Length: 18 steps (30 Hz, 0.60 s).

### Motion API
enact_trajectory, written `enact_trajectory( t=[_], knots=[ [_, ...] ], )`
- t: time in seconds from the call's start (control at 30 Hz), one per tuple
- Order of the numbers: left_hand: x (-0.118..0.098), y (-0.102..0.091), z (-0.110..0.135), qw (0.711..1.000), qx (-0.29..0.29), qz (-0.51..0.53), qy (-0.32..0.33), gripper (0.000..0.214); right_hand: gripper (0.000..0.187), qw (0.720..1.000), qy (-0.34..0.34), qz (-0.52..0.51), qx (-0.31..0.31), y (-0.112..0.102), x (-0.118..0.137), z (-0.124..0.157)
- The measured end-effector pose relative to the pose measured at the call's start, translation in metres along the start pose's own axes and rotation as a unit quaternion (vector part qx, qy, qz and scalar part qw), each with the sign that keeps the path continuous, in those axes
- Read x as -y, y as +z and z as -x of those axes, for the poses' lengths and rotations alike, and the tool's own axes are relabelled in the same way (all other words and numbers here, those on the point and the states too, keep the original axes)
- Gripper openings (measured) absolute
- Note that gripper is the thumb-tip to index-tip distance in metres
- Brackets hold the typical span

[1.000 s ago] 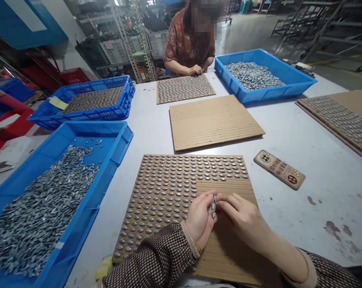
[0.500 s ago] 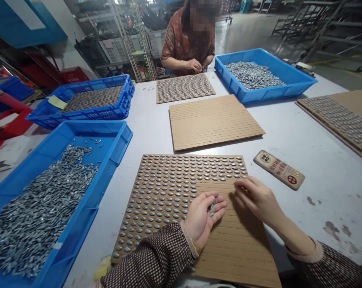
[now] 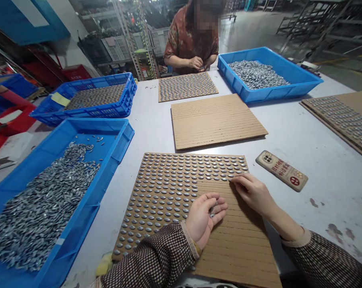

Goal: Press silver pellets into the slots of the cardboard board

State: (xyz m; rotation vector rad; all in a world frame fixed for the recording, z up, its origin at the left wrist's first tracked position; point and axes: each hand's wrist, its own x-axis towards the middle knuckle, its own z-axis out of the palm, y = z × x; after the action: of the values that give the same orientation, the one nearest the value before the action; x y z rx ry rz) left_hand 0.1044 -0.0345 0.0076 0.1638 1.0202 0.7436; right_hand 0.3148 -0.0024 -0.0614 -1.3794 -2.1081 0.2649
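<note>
My left hand is palm up and cupped over the slotted cardboard, with a few small grey oval metal pieces in it. The thumb lies against the pieces. My right hand is closed in a pinch at the end of a row, on the right part of the board. What sits between its fingertips is mostly hidden. Rows of matching oval pieces fill the left side and the far edge of the board. Bare slots show beneath and between my hands.
A blue tray of loose metal pieces stands at the left; another blue tray is at the far right. A bare cardboard stack lies ahead, a phone at the right. Across the table, a person works over a filled board.
My right hand's fingertips have shifted slightly left along the row on the board. My left hand has stayed nearly still. The view has moved a little.
</note>
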Motion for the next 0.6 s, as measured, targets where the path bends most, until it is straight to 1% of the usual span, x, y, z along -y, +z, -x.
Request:
enact_trajectory(
  t=[0.17, 0.3, 0.47, 0.6],
  knots=[
    [0.0022, -0.0012, -0.0019, 1.000, 0.005, 0.001, 0.002, 0.014, 0.023, 0.997, -0.012, 0.073, -0.009, 0.0026, -0.0021, 0.0017],
    [0.0026, -0.0008, -0.0017, 1.000, 0.003, 0.001, 0.003, 0.013, 0.027, 0.994, -0.028, 0.107, -0.005, 0.0036, -0.0001, 0.0018],
    [0.0015, 0.0003, 0.0000, 1.000, 0.002, 0.002, 0.003, 0.013, 0.027, 0.985, -0.066, 0.157, 0.024, -0.0015, 0.0039, 0.0013],
    [0.0022, 0.0009, 0.0006, 1.000, 0.004, 0.001, 0.000, 0.013, 0.027, 0.984, -0.063, 0.163, 0.018, -0.0031, 0.0066, 0.0018]
  ],
)
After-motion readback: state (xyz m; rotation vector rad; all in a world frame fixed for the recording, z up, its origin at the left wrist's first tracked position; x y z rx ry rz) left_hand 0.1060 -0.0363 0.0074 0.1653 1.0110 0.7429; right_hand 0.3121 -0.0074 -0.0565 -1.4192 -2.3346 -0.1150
